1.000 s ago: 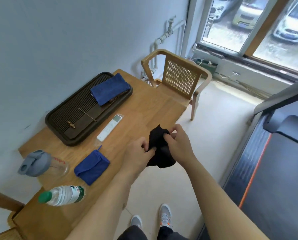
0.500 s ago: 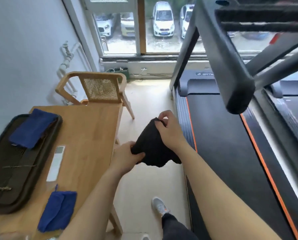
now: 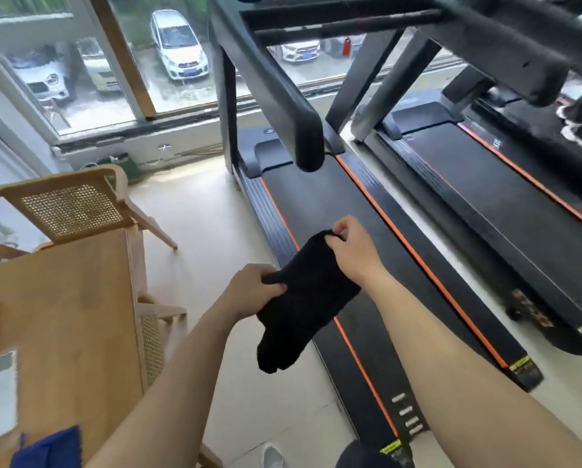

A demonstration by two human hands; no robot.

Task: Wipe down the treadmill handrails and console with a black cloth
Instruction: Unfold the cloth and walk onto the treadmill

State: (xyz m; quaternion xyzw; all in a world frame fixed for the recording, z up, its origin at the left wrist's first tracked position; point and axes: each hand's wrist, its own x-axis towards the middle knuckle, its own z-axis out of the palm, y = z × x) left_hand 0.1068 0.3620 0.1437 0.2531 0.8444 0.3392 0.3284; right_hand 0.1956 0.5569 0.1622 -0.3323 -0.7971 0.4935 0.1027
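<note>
Both hands hold a black cloth (image 3: 299,298) in front of me, above the near treadmill's belt (image 3: 333,211). My left hand (image 3: 254,288) pinches its lower left edge, and my right hand (image 3: 352,248) pinches its upper corner. The cloth hangs stretched between them, its loose end drooping down. The treadmill's dark left handrail (image 3: 276,86) juts toward me above and beyond the hands, ending in a rounded tip. A second handrail (image 3: 506,45) crosses the upper right. The console is at the very top edge, mostly out of view.
A wooden table (image 3: 66,315) stands at my left with a white remote (image 3: 2,393) and a blue cloth (image 3: 51,449) on it. A cane-back chair (image 3: 70,211) sits beyond it. A second treadmill (image 3: 506,184) lies to the right. Windows face parked cars.
My view has swung right from the table toward the treadmills. The hands have carried the black cloth over the belt edge and pulled it out longer between them.
</note>
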